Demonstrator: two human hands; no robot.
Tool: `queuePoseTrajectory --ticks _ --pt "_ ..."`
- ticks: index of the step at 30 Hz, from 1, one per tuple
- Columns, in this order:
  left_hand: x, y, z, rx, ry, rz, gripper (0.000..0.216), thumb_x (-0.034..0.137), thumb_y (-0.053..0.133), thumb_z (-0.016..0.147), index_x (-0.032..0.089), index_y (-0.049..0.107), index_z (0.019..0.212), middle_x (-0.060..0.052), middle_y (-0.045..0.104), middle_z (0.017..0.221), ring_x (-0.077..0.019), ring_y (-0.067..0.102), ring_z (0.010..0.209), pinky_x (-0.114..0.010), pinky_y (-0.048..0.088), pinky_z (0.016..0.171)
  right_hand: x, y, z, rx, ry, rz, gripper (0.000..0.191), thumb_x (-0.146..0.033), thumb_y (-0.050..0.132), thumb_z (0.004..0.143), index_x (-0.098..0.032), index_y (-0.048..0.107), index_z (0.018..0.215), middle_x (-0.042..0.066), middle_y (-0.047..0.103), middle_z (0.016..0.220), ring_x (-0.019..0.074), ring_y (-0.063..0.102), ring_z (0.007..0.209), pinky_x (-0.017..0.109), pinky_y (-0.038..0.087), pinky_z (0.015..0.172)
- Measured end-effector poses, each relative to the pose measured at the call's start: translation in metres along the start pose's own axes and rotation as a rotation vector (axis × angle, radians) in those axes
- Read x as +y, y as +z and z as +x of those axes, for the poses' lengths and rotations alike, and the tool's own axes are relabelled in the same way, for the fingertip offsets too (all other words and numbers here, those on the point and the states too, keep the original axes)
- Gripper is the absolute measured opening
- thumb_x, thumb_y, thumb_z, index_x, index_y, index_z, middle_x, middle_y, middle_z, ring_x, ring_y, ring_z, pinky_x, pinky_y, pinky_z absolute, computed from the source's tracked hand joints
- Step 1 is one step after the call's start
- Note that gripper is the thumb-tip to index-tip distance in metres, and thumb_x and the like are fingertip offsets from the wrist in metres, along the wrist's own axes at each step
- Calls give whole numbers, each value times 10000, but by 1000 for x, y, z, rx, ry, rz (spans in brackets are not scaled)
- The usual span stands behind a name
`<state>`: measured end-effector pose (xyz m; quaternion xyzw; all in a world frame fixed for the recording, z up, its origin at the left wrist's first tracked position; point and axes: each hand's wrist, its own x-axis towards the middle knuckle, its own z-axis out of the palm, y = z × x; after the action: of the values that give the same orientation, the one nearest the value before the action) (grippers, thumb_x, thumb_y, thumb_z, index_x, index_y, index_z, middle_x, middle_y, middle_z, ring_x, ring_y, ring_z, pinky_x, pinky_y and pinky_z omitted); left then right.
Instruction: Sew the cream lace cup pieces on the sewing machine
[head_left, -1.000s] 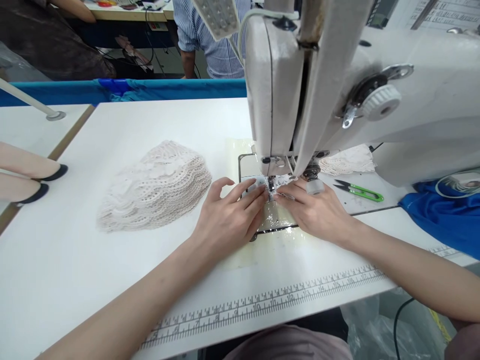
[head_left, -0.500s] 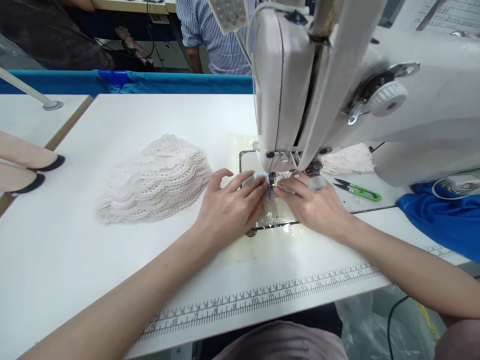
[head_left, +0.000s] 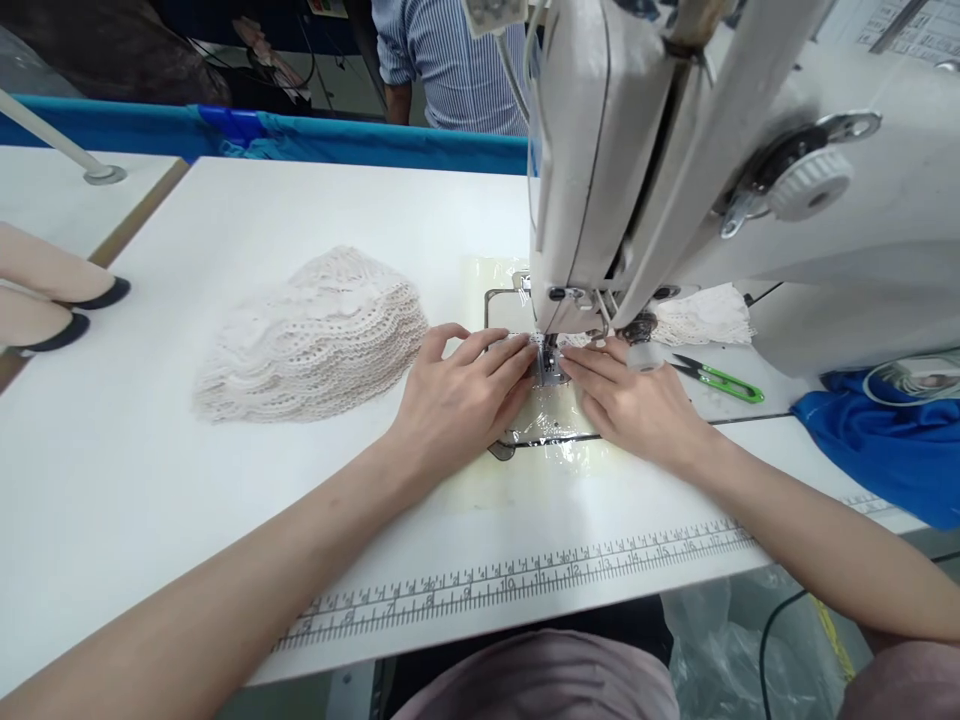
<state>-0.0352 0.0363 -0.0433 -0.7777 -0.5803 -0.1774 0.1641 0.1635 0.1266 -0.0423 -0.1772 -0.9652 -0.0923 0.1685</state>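
My left hand (head_left: 459,392) lies flat on the needle plate, fingers stretched toward the presser foot (head_left: 550,362) of the white sewing machine (head_left: 675,170). My right hand (head_left: 631,398) mirrors it from the other side, fingertips pressing on a small lace piece (head_left: 538,346) at the needle. Both hands hold this lace down between them; most of it is hidden under the fingers and the machine head.
A stack of cream lace pieces (head_left: 315,335) lies left of my hands. More lace (head_left: 701,315) and green thread snips (head_left: 716,378) sit behind the machine. Blue fabric (head_left: 885,440) lies at right. A ruler strip (head_left: 525,585) runs along the table's front edge. A person in a striped shirt (head_left: 450,60) stands beyond.
My hands stay at the needle, the fingers sliding slightly forward with the lace. The view has shifted a little to the left and downward.
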Motion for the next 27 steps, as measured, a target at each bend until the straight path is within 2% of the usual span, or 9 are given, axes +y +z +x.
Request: queuePoseTrajectory --ticks 4,7,10,13,15,19,22,25,27 --pt "2 -1 -2 61 39 -69 265 239 508 921 171 601 1160 -34 702 1109 -221 636 1026 -409 412 843 0 -7 3 -88 125 215 355 -22 413 875 -103 677 1098 136 711 1020 285 605 1007 386 513 702" --pt "6 -5 -2 29 -15 -267 303 248 555 886 183 598 1178 -63 680 1136 -236 612 1040 -396 431 817 -1 -19 5 -172 241 829 201 -106 520 871 -164 705 923 70 712 891 202 646 863 343 522 718" --pt "5 -16 0 -110 -143 -777 165 276 561 872 211 674 973 -62 644 1159 -223 594 1046 -383 453 850 0 -25 5 -352 323 1572 68 -212 686 792 -206 683 859 -7 677 811 110 638 737 249 522 685" --pt "3 -29 1 -300 -393 -1302 218 354 490 920 209 650 884 -48 656 1086 -187 608 985 -351 474 847 2 -23 5 -333 477 1943 104 -218 721 768 -213 672 859 -31 641 816 69 616 728 193 498 667" --pt "2 -35 2 -426 -498 -1471 260 411 459 933 215 613 1009 -56 653 1070 -189 600 994 -358 468 868 2 -20 6 -318 539 2054 119 -215 725 765 -207 665 868 -34 632 819 69 619 750 193 493 690" --pt "4 -37 3 -635 -485 -1602 414 355 631 839 218 490 1203 -55 645 1041 -188 606 969 -352 485 834 3 -20 6 -321 552 2082 144 -229 725 756 -200 642 869 -32 625 779 87 612 732 212 483 678" --pt "3 -36 4 -665 -514 -1621 375 254 708 763 188 548 1096 -32 653 987 -166 620 933 -330 493 827 5 -20 6 -249 597 2035 166 -222 722 734 -213 611 856 -35 600 757 100 573 675 237 472 634" --pt "0 -36 5 -659 -575 -1579 189 254 724 741 149 616 855 -8 662 833 -126 624 776 -274 501 726 9 -18 5 -176 644 1978 184 -195 712 683 -209 585 815 -25 587 774 106 540 649 248 461 610" --pt "-4 -36 5 -634 -612 -1562 171 269 734 735 146 628 792 -2 664 773 -110 618 712 -253 498 680 11 -16 6 -153 655 1965 166 -181 692 661 -197 584 785 -21 580 767 104 528 631 243 451 596"
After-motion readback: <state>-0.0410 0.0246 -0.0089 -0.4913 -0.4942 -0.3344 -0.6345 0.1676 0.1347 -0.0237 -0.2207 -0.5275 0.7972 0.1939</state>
